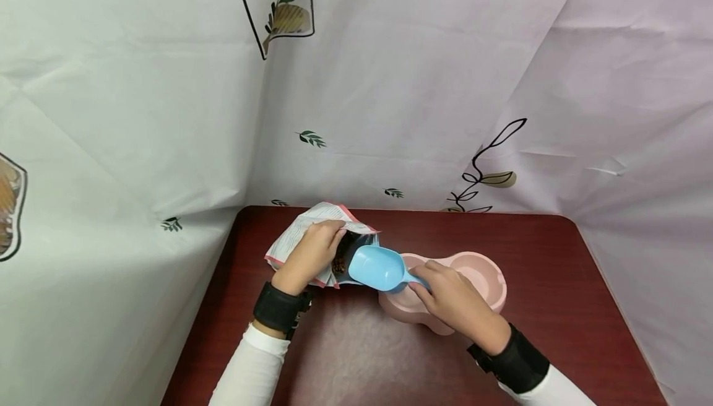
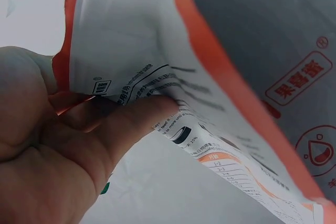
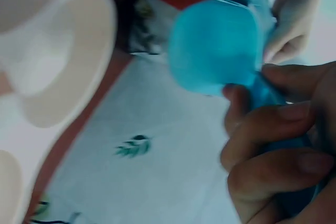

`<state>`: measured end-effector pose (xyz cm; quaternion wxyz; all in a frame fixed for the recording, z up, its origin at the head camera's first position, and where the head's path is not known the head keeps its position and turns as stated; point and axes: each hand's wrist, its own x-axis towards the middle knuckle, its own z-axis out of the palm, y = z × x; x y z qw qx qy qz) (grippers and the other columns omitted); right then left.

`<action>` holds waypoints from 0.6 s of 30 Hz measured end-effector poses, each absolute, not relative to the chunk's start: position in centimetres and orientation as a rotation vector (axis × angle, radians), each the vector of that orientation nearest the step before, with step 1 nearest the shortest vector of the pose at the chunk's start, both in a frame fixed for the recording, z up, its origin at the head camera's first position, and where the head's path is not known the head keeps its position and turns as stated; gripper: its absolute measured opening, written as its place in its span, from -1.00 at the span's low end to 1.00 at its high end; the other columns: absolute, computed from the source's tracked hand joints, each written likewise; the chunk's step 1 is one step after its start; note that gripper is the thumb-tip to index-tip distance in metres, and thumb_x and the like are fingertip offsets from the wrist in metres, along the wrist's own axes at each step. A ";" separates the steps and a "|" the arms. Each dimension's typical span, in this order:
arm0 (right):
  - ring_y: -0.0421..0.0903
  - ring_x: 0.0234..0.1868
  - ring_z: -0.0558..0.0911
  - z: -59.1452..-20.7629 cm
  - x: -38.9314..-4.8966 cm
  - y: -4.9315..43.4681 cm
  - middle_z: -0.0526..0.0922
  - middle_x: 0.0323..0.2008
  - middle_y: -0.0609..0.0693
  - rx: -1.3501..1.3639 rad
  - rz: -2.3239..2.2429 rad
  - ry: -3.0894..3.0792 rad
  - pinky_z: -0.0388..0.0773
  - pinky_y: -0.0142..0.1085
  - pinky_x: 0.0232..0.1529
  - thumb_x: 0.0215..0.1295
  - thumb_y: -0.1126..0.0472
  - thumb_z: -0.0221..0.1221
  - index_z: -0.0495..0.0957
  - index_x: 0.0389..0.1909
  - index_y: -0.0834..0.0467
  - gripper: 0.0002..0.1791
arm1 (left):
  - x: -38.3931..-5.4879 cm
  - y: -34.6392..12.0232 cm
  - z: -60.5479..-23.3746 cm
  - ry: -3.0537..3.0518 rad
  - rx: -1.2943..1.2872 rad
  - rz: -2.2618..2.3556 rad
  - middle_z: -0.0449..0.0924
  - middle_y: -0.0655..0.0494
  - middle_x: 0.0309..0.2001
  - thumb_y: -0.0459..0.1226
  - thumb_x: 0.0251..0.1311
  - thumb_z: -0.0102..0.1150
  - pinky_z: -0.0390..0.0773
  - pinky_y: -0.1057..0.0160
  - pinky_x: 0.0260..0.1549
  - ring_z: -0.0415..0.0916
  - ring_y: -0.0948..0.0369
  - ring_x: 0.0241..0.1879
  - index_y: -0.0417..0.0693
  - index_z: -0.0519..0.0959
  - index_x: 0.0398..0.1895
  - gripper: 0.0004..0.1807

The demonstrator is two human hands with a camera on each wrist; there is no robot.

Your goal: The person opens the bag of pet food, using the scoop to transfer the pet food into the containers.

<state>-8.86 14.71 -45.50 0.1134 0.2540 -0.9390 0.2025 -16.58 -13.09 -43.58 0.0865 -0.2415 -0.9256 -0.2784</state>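
My left hand (image 1: 315,246) grips the upper edge of a white and red printed bag (image 2: 142,30), which lies at the far left of the table with its mouth held apart. Small brown pellets (image 1: 338,265) show inside the opening. In my right hand (image 1: 453,298) is the handle of a light-blue scoop (image 1: 379,267). The scoop's front end overlaps the bag's mouth in the head view, and its bowl looks bare there. Curled fingers (image 3: 268,129) wrap the handle in the right wrist view. A pink double bowl (image 1: 492,270) sits below and behind the scoop and right hand.
The dark red table (image 1: 535,236) has rounded far corners. White cloth (image 1: 390,84) with leaf and plant drawings hangs behind it and at both sides. A pale sheen lies across the table's near middle. Black bands (image 1: 518,359) circle both wrists.
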 end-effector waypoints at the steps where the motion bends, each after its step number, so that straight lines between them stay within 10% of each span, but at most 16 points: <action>1: -0.22 -0.43 0.56 -45.0 -9.0 14.3 0.60 -0.38 -0.11 0.745 0.557 -2.775 0.50 -0.30 -0.59 0.19 0.11 0.31 0.66 -0.24 0.04 -0.85 | -16.6 -13.1 -43.6 -2.750 -0.726 -0.822 0.70 -0.14 -0.07 -0.37 0.38 0.05 0.63 0.02 -0.05 0.60 0.04 0.00 -0.29 0.64 -0.04 -0.76; 18: 0.03 -0.56 0.54 -40.5 -11.6 8.9 0.48 -0.55 0.03 0.740 0.302 -3.034 0.50 -0.04 -0.64 0.26 0.15 0.19 0.62 -0.39 0.12 -0.87 | -16.2 -12.9 -43.6 -2.702 -0.737 -0.748 0.68 -0.22 -0.05 -0.44 0.33 0.08 0.65 0.01 -0.07 0.59 -0.02 0.02 -0.40 0.61 0.00 -0.74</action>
